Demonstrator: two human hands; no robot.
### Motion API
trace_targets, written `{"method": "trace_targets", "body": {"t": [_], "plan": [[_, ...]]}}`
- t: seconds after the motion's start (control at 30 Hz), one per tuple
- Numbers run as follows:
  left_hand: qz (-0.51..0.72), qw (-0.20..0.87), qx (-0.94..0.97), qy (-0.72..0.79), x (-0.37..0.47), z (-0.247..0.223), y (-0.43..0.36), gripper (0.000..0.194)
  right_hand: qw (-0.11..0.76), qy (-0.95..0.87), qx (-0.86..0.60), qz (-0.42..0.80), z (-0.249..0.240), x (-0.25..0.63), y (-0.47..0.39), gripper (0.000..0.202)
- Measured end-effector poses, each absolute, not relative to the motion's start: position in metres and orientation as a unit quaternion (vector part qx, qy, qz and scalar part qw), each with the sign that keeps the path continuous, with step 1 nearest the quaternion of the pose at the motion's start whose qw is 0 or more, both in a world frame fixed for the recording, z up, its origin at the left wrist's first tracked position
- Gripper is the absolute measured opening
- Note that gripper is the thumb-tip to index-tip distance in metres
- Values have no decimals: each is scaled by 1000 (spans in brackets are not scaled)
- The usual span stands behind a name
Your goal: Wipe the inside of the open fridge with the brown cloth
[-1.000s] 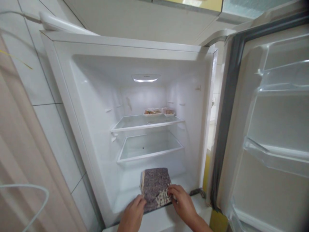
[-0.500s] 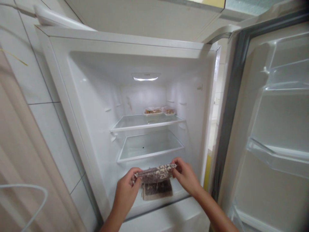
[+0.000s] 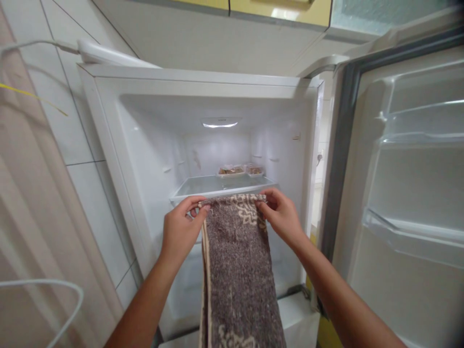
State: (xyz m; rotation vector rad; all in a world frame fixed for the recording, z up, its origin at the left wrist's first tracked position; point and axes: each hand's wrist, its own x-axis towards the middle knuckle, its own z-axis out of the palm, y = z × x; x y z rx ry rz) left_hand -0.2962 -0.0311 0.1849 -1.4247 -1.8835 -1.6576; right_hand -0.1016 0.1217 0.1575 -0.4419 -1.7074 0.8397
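A brown towel (image 3: 237, 261) with a cream pattern and pale edging hangs folded lengthwise between my hands, in front of the open fridge. My left hand (image 3: 184, 227) pinches its upper left corner between thumb and fingers. At the upper right corner, my right hand (image 3: 281, 215) grips it the same way. The cloth drops past the bottom of the view, so its lower end is out of sight. It covers much of the fridge's lower inside. Behind its top edge lies a glass shelf (image 3: 203, 186).
Two wrapped food trays (image 3: 232, 170) rest at the back of the upper shelf. The fridge door (image 3: 416, 193) stands wide on the right, with clear door bins (image 3: 409, 237). A beige curtain (image 3: 47, 208) and a white cable (image 3: 78, 295) are at left. Yellow cabinets (image 3: 282, 12) hang above.
Both hands have risen, lifting the towel from the fridge's lower part. The bunched cloth now hangs down at length. The view has shifted slightly.
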Motion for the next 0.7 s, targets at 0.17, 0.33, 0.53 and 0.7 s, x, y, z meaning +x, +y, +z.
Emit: {"method": "trace_targets", "body": {"t": [0.17, 0.33, 0.53, 0.7], "plan": [[-582, 30, -470, -663, -333, 142, 0, 35, 512, -742, -215, 375, 124, -132, 145, 19], [-573, -5, -469, -672, -345, 94, 4, 30, 486, -752, -223, 386, 75, -145, 158, 16], [-499, 19, -521, -692, -318, -18, -33, 22, 440, -718, -178, 509, -35, -124, 144, 12], [-422, 64, -625, -653, -301, -136, -77, 27, 380, -728, -209, 530, -126, -82, 114, 12]]}}
